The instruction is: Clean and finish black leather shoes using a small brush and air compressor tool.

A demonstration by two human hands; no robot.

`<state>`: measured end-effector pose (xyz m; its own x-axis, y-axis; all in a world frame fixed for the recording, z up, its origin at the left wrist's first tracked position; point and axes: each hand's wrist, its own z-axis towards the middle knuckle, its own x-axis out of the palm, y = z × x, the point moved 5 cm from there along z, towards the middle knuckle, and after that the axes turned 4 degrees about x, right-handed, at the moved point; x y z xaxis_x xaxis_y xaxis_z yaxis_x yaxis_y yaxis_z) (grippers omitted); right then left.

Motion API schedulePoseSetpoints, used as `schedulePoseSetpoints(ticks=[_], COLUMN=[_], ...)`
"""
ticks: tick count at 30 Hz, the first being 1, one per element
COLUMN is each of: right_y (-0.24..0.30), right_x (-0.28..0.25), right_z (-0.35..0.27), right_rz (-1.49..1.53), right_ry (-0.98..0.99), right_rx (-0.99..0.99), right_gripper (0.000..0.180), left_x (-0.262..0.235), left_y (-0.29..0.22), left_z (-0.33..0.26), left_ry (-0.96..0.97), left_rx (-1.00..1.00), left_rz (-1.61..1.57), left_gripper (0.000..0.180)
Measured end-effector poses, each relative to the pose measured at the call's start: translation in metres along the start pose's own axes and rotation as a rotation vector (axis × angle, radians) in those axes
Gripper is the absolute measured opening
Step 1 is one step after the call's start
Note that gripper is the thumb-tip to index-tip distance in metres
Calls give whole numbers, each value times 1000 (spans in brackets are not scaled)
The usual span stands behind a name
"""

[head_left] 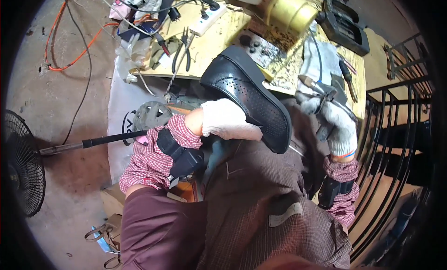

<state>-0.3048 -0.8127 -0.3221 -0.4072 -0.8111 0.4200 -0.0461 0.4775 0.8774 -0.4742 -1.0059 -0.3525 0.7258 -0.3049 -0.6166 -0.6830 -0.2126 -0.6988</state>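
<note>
My left hand [228, 118], in a white glove, grips a black leather shoe [251, 95] from its near left side. The shoe is perforated, with a thick black sole; it is tilted over my lap at the bench's near edge. My left fingers are partly hidden by it. To the right, my right hand [342, 125], in a grey-white knit glove, is closed around a dark metal-headed hand tool [328, 93]. The tool is apart from the shoe. Its exact kind is unclear, as fingers cover part of it.
On the wooden bench [223, 37] lie black-handled pliers [181, 53], a white power strip [207, 19], a yellow container [293, 11] and a black metal stand [347, 28]. A black fan [23, 163] stands left. Black metal bars [391, 144] flank my right; an apron [260, 191] covers my lap.
</note>
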Motion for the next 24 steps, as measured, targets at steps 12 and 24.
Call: schedulePoseSetpoints(ticks=[12, 24], right_y=[3, 9], right_x=[25, 30], right_z=[-46, -48], right_rz=[-628, -741], right_ry=[-23, -35], right_rx=[-67, 35], right_gripper=[44, 40], left_x=[-5, -4], left_y=[-70, -71], left_z=[2, -6], left_ry=[274, 154], left_rx=[16, 330], left_rz=[200, 361], left_gripper=[36, 33])
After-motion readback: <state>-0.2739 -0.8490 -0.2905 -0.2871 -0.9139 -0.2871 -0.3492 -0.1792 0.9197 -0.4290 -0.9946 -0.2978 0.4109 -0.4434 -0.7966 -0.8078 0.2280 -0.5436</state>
